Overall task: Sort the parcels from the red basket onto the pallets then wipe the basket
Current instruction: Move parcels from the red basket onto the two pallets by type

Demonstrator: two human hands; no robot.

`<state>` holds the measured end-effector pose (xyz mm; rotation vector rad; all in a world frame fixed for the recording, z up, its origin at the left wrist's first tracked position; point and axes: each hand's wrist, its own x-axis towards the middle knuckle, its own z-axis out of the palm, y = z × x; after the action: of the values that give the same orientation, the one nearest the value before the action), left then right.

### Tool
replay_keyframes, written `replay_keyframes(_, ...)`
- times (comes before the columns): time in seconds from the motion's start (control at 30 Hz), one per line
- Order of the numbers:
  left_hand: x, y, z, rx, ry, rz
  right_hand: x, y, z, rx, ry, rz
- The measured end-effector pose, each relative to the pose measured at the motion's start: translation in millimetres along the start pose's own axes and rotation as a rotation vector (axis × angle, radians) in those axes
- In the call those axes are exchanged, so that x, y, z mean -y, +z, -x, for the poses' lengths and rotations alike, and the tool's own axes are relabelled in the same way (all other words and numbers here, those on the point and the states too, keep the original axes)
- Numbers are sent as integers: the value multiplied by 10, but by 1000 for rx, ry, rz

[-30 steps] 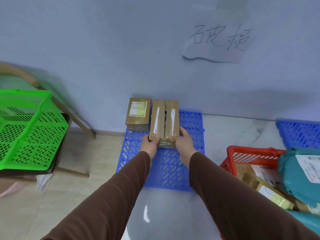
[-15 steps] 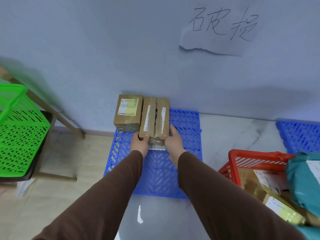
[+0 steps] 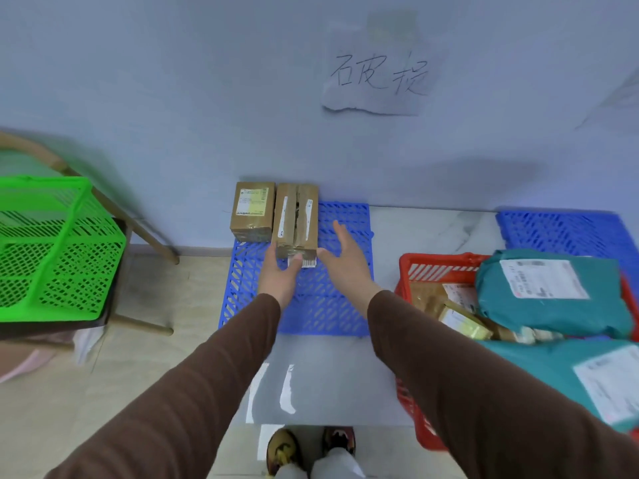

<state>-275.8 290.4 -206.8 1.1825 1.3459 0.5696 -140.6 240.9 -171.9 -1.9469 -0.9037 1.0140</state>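
Note:
Two brown cardboard parcels stand side by side at the back of a blue pallet (image 3: 332, 305) against the wall: a labelled box (image 3: 251, 210) on the left and a taped box (image 3: 296, 221) next to it. My left hand (image 3: 278, 274) is just in front of the taped box, fingertips near its front edge. My right hand (image 3: 344, 257) is open with fingers spread, apart from the box on its right side. The red basket (image 3: 435, 267) at the right holds several parcels, among them a teal bag (image 3: 549, 292).
A green basket (image 3: 52, 247) sits on a wooden chair at the left. A second blue pallet (image 3: 567, 233) lies at the far right by the wall. A paper sign (image 3: 377, 77) hangs on the wall. My shoes (image 3: 311, 451) show at the bottom.
The taped box has been set down beside the labelled box. Both hands have come off it; the right hand opened and drew away to the right.

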Motion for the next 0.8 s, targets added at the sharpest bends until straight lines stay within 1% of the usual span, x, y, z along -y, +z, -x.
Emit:
replay_keyframes(0.2,-497,125,700,40,176,-178,76,-653,654,-60,-172,245)
replay_keyframes(0.27,-599,289,907,53,210,-212,41,-898,798,-87,-212,301)
replay_keyframes(0.4,-762,783,1331,56,244,-254,-65,-1487,1033,-117,-222,330)
replay_keyframes(0.53,-815,1329,1693,49,237,-254,-238,-2090,1233,-124,-223,359)
replay_keyframes(0.67,-855,1819,2060,24,189,-208,-433,-2655,1433,-102,-208,372)
replay_keyframes(0.8,-850,2183,2248,73,145,-171,-634,-3144,1522,-112,-156,380)
